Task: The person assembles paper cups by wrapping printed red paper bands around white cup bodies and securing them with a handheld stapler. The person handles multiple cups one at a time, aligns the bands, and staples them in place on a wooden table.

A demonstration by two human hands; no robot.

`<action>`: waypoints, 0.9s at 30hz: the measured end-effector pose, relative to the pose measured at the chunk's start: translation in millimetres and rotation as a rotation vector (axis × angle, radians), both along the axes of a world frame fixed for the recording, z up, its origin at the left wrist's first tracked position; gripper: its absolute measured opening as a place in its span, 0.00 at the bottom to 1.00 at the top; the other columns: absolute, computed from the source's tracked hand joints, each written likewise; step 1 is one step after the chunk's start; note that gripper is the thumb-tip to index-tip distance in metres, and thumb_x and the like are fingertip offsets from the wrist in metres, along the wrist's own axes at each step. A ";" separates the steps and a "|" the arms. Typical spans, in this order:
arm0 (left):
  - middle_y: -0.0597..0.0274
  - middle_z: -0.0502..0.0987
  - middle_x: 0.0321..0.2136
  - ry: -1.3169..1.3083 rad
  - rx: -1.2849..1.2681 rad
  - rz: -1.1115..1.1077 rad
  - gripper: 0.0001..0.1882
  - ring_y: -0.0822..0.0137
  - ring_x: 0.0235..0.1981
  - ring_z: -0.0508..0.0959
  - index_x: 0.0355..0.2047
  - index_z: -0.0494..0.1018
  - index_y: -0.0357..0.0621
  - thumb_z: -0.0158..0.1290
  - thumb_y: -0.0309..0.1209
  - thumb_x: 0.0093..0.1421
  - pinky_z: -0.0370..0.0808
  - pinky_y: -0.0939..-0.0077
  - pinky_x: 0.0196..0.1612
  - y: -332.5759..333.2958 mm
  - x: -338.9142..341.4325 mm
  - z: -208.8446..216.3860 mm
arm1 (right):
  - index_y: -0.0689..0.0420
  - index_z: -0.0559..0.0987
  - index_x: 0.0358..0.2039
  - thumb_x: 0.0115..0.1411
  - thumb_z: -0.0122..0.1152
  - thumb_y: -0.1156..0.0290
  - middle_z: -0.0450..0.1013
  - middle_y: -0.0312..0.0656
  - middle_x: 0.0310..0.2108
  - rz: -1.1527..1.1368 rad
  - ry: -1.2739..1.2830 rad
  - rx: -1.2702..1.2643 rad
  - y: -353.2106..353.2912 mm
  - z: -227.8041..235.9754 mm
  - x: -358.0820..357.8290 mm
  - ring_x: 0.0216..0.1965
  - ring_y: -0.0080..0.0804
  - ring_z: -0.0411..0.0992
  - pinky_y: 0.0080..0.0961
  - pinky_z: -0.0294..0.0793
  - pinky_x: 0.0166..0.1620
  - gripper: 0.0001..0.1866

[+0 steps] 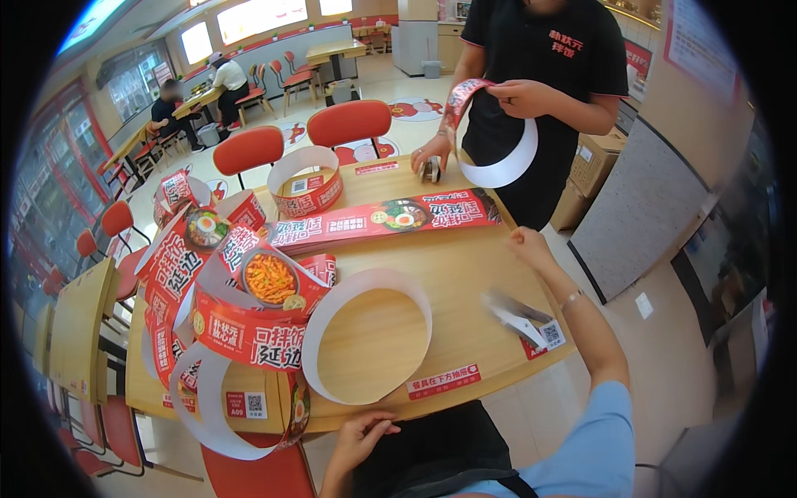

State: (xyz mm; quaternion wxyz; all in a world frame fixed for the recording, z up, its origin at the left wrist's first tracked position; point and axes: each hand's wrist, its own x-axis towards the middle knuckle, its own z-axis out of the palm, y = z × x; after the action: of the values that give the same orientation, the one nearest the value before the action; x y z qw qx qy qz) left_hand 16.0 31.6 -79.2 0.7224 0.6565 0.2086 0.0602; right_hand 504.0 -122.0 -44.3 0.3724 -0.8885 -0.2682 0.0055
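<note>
My left hand (364, 437) rests at the near table edge above the black apron, fingers curled in, with nothing seen in them. The right hand (531, 249) is at the table's right edge, fingers closed; whatever they may hold is hidden. Below it lies a blurred white-and-dark thing (516, 314) whose kind I cannot make out. A ring of printed paper strip (419, 299), white inside, stands left of it. More red printed paper rings (249, 336) are heaped on the left. A flat stack of red printed strips (390, 217) lies across the table's far side.
Across the table, a person in black (531, 75) holds a paper ring (502, 174) in one hand; the other is on a small round thing (430, 171), perhaps a tape roll. Red chairs (349, 123) stand behind the wooden table (465, 274). Cardboard boxes (594, 170) sit right.
</note>
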 end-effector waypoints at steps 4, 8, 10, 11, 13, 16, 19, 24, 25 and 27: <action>0.56 0.79 0.34 0.017 0.016 0.049 0.10 0.66 0.36 0.82 0.44 0.73 0.28 0.48 0.23 0.65 0.78 0.79 0.41 3.4 -6.9 -6.4 | 0.62 0.79 0.26 0.54 0.66 0.54 0.76 0.42 0.21 -0.290 0.173 -0.059 48.2 -0.1 38.9 0.20 0.28 0.75 0.23 0.73 0.24 0.20; 0.56 0.79 0.33 0.018 -0.011 0.065 0.10 0.65 0.36 0.82 0.44 0.73 0.28 0.48 0.22 0.65 0.78 0.78 0.41 1.7 -3.4 0.3 | 0.62 0.79 0.26 0.54 0.68 0.58 0.75 0.42 0.20 -0.268 0.600 0.275 61.1 -34.9 81.4 0.20 0.25 0.75 0.19 0.69 0.20 0.17; 0.56 0.79 0.33 0.028 0.004 0.048 0.11 0.65 0.36 0.82 0.44 0.73 0.28 0.49 0.22 0.65 0.78 0.78 0.41 2.7 -3.9 1.8 | 0.62 0.79 0.26 0.54 0.69 0.61 0.75 0.41 0.19 -0.263 0.637 0.284 63.1 -38.3 87.2 0.20 0.24 0.75 0.17 0.68 0.19 0.16; 0.56 0.79 0.33 0.031 0.004 0.043 0.11 0.65 0.37 0.82 0.44 0.73 0.28 0.49 0.22 0.65 0.77 0.78 0.41 4.1 -5.2 0.2 | 0.62 0.79 0.27 0.55 0.67 0.61 0.75 0.41 0.19 -0.246 0.598 0.243 63.0 -37.9 86.1 0.20 0.25 0.76 0.18 0.68 0.19 0.15; 0.56 0.78 0.33 0.034 0.003 0.032 0.11 0.65 0.37 0.82 0.44 0.73 0.27 0.49 0.22 0.65 0.77 0.78 0.41 6.1 -7.4 -3.8 | 0.63 0.80 0.28 0.58 0.64 0.61 0.76 0.42 0.19 -0.211 0.517 0.160 61.8 -32.6 81.2 0.19 0.26 0.76 0.20 0.70 0.18 0.16; 0.56 0.78 0.34 -0.001 0.005 0.023 0.10 0.64 0.37 0.82 0.44 0.72 0.27 0.49 0.22 0.65 0.77 0.78 0.41 6.1 -8.0 -6.5 | 0.60 0.81 0.31 0.58 0.61 0.60 0.78 0.46 0.23 -0.274 0.300 -0.066 64.7 -10.7 65.7 0.24 0.34 0.79 0.29 0.75 0.25 0.15; 0.55 0.78 0.34 -0.019 -0.009 0.023 0.10 0.64 0.37 0.82 0.44 0.72 0.27 0.48 0.22 0.65 0.77 0.78 0.42 5.1 -8.3 -7.9 | 0.55 0.81 0.35 0.57 0.60 0.58 0.78 0.48 0.28 -0.359 -0.207 -0.249 60.5 -1.1 53.4 0.32 0.42 0.78 0.36 0.77 0.34 0.13; 0.56 0.79 0.34 -0.027 0.007 0.015 0.11 0.65 0.37 0.81 0.44 0.73 0.29 0.48 0.23 0.65 0.77 0.79 0.42 0.6 -2.6 -2.4 | 0.56 0.79 0.30 0.58 0.60 0.59 0.78 0.45 0.28 -0.414 -0.274 -0.017 47.4 20.1 45.5 0.30 0.41 0.77 0.35 0.76 0.34 0.13; 0.57 0.79 0.34 -0.030 0.014 0.023 0.11 0.66 0.37 0.81 0.45 0.73 0.29 0.49 0.24 0.65 0.77 0.79 0.43 -0.9 -2.6 1.8 | 0.58 0.78 0.28 0.59 0.59 0.59 0.78 0.44 0.26 -0.402 -0.307 0.009 50.0 27.8 38.9 0.26 0.38 0.78 0.33 0.76 0.32 0.14; 0.57 0.79 0.36 -0.099 0.031 -0.064 0.11 0.66 0.40 0.80 0.44 0.73 0.30 0.50 0.24 0.65 0.76 0.78 0.44 -5.4 4.3 12.4 | 0.59 0.75 0.28 0.62 0.57 0.60 0.77 0.42 0.23 -0.262 -0.218 0.294 37.4 45.3 24.4 0.23 0.31 0.77 0.26 0.74 0.27 0.14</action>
State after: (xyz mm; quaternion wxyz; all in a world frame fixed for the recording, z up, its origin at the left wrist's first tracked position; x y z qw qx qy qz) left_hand 20.3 26.3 -66.9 0.7231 0.6702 0.1504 0.0727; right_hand 528.4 -84.6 1.0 0.4641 -0.8472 -0.1874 -0.1783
